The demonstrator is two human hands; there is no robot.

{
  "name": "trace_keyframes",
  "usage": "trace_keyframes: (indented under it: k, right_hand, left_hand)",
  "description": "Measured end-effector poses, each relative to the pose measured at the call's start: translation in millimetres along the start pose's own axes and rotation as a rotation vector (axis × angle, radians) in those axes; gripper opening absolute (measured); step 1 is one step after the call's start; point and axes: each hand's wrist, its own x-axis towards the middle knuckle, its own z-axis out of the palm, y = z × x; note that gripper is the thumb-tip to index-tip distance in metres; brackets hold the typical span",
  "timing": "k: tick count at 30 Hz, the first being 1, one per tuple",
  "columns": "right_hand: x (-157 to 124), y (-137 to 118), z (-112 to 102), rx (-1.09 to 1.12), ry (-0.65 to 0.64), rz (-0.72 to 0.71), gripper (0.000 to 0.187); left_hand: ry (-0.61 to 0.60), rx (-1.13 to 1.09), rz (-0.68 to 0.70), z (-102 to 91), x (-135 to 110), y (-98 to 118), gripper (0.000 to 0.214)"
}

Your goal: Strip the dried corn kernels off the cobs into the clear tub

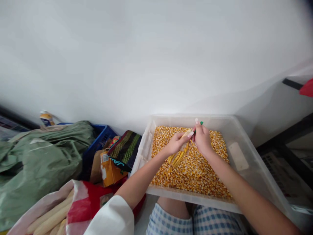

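Observation:
My left hand (pixel 178 143) is closed around a pale, partly stripped corn cob (pixel 187 133), its tip pointing up and right. Against the cob's end, my right hand (pixel 202 139) is shut on a small green tool (pixel 201 123); only bits of green show between the fingers, so its kind is unclear. Both hands are over a translucent plastic bin (pixel 189 195) holding a thick layer of loose yellow corn kernels (pixel 190 173). Below my left hand are ears with yellow kernels (pixel 178 157), resting on the loose corn.
Left of the bin stand a mesh pouch (pixel 126 148), an orange carton (pixel 111 171) and a blue crate (pixel 102 137) beside green cloth (pixel 46 156). A red-and-white sack (pixel 83 202) holds bare cobs (pixel 53 215). A white wall rises behind; dark shelving (pixel 283 143) stands right.

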Motion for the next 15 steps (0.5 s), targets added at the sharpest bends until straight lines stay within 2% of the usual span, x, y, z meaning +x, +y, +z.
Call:
trace_keyframes:
  k: [3,6,8,13,15]
  right_hand:
    - [0,4,2,0.009,-0.017,0.056,0.047]
    - [-2,6,4,0.000,-0.091,0.112,0.049]
    - [-3,5,5,0.023,-0.098,0.120,0.050]
    - [-3,-3,3,0.153,-0.021,0.028,0.049]
    - [-3,-6,3,0.191,0.004,-0.011,0.048]
  left_hand:
    - [-0.024,-0.021,-0.018,-1.1,0,3,0.039]
    - [-0.063,-0.093,-0.038,-3.9,1,7,0.042]
    - [-0.046,-0.132,-0.039,-6.4,2,7,0.043]
    - [0.074,-0.171,-0.156,-11.4,4,-1,0.043]
    - [0.091,-0.170,-0.161,-12.6,5,-5,0.043]
